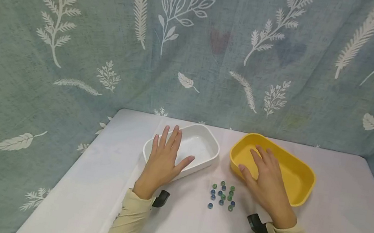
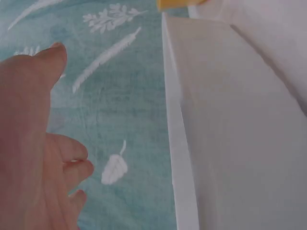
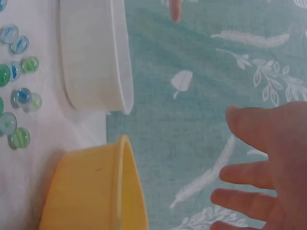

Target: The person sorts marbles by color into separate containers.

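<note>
My left hand (image 1: 161,163) hovers over the near left side of a white tub (image 1: 206,162), its fingers spread and holding nothing. Over the yellow tub (image 1: 301,173) hangs my right hand (image 1: 268,183), fingers apart and nothing between them. Several glass marbles (image 1: 222,196), some blue and some green, lie loose on the table between the two hands, in front of the tubs. In the right wrist view the marbles (image 3: 20,139) show at the left edge, beside the walls of both tubs. No marble is visible inside either tub.
A table covered with a white cloth (image 1: 190,232) carries everything. Behind it and along the left hangs a blue-green curtain (image 1: 180,70) with white leaf prints. A black curved piece sits at each wrist, the left one (image 1: 161,199) and the right one (image 1: 257,224).
</note>
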Motion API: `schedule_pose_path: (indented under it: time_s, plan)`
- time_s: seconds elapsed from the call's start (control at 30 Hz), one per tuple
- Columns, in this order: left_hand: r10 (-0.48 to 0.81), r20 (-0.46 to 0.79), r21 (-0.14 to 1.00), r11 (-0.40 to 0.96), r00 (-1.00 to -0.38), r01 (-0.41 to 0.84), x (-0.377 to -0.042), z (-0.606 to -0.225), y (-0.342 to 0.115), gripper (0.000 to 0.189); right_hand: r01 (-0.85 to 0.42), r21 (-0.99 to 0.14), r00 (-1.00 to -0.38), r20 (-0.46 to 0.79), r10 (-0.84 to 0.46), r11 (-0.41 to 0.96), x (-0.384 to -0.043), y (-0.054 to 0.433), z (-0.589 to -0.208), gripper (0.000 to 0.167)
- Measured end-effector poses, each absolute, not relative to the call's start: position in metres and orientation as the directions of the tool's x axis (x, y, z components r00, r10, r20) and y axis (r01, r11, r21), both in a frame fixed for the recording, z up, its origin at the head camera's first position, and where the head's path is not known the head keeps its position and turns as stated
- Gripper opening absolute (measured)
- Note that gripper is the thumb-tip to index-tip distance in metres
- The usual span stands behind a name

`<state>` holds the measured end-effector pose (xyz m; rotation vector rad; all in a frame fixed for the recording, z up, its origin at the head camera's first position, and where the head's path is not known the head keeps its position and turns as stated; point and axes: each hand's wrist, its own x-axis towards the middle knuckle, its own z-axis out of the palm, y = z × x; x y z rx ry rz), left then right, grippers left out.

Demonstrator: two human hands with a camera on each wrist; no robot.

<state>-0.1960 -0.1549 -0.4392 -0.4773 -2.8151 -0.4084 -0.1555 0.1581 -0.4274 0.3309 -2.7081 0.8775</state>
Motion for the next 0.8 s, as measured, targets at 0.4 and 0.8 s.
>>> schedule_pose_path:
  time_s: [0.4, 0.8]
  plan:
    - [0.256, 0.207, 0.228, 0.926, -0.944, 0.301, -0.194, -0.448, -0.224, 0.096, -0.357, -0.611, -0.91, 0.397, -0.116, 0.706, -0.147, 0.153, -0.425, 0.046]
    - [0.284, 0.188, 0.19, 0.929, -0.94, 0.319, -0.203, -0.466, -0.25, 0.1, -0.366, -0.619, -0.913, 0.382, -0.14, 0.695, -0.138, 0.15, -0.434, 0.032]
